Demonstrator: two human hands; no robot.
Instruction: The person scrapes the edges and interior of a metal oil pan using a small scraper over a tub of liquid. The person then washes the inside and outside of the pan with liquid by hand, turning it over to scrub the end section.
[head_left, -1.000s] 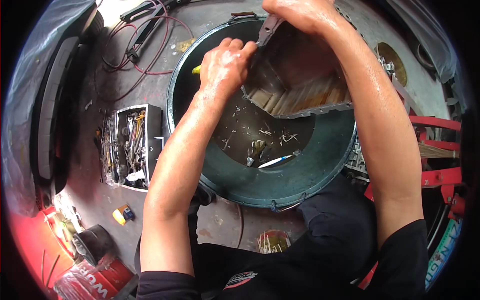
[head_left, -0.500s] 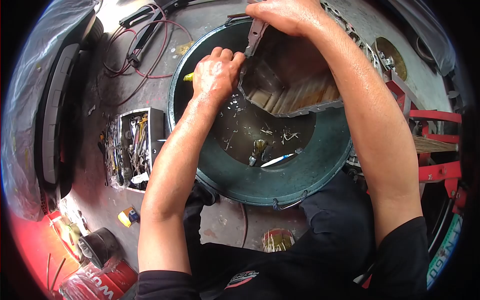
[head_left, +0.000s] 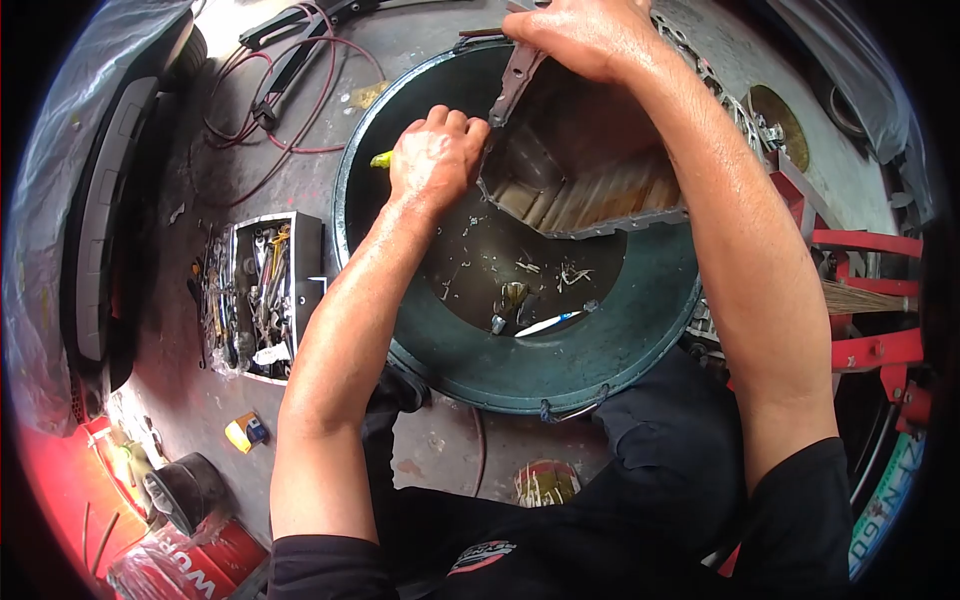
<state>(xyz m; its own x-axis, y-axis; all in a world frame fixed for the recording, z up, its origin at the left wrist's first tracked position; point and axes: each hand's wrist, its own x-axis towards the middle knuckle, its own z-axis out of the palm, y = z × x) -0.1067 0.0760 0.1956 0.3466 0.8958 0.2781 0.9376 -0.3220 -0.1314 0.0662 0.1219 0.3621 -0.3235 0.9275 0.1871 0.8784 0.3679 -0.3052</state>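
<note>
A metal oil pan, ribbed inside with a flanged edge, is tilted over the dark green tub. My right hand grips its far rim, fingers closed. My left hand is closed at the pan's left edge around a tool with a yellow end; the rest of that tool is hidden. Dark liquid with pale scraps covers the tub's bottom. A white and blue brush-like stick and a small brownish piece lie there.
An open metal toolbox full of wrenches stands left of the tub. A dark red hose coils on the floor beyond it. Red metal stands are at the right, a red drum at lower left.
My left hand has shifted slightly down along the pan's edge. The pan and my right hand have barely moved, and the view has shifted a little.
</note>
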